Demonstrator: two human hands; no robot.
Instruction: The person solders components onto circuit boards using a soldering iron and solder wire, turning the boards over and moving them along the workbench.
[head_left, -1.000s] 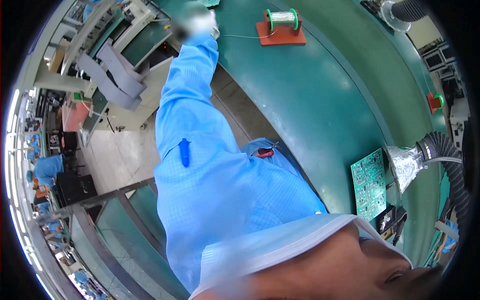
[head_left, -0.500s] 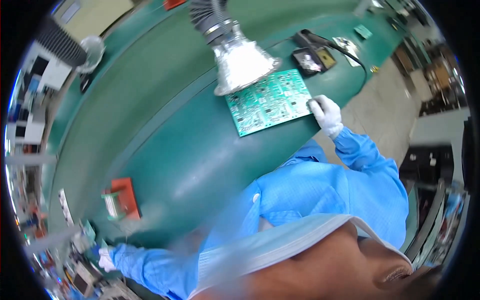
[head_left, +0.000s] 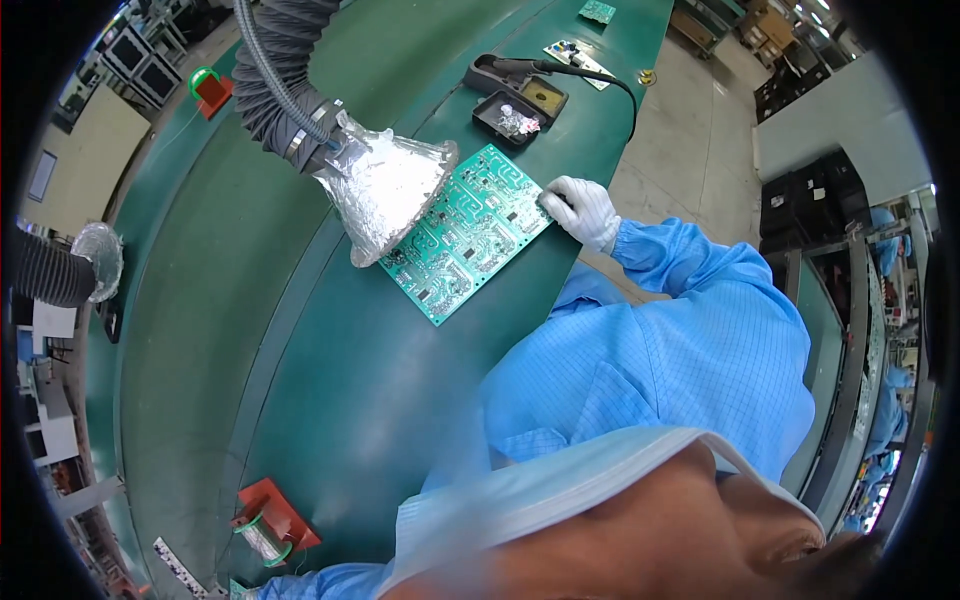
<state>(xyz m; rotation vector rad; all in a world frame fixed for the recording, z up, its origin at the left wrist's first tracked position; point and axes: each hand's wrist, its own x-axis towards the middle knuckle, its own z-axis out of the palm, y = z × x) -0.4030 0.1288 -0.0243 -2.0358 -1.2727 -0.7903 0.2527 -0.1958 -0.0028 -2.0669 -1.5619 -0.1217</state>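
Note:
A large green circuit board, covered with small components, lies on the green bench. My right hand, in a white glove, is at its right-hand corner, fingers bent and closed on the edge. A foil-wrapped fume hood on a grey corrugated hose hangs over the board's far left side and hides part of it. Of my left arm only the blue sleeve shows at the lower edge; the hand itself is out of the picture. Near that sleeve stands a solder wire reel on a red holder.
Beyond the board sits a black soldering iron stand with a cable trailing off to the right. A small white board and a small green board lie farther back. A second hose with a hood is at the far left.
My view has turned, so the bench and board appear rotated. My left hand, seen before at the lower left, has left the picture. My right hand stays at the board's edge.

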